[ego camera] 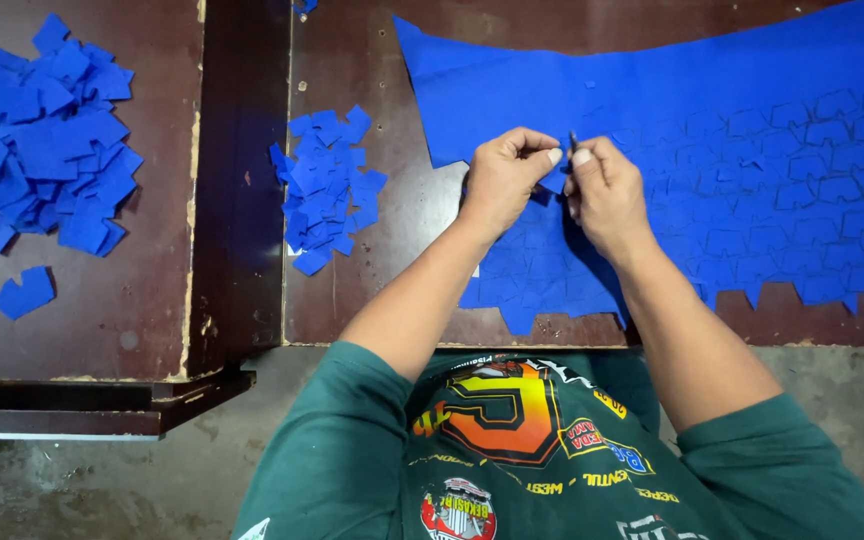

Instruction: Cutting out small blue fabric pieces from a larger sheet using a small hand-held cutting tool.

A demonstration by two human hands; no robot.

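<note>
While both hands point(552, 185) pinch the blue sheet point(732, 130), cut pieces point(327, 190) litter the brown table point(372, 290).

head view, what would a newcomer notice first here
The big blue sheet covering the right of the brown table, scored all over with small die-cut shapes. At its near edge the left hand and right hand meet, pinching out one piece, the right also holding a thin dark tool. Left of the hands lies a small pile of loose blue pieces, and a bigger pile on the far-left table.
</note>
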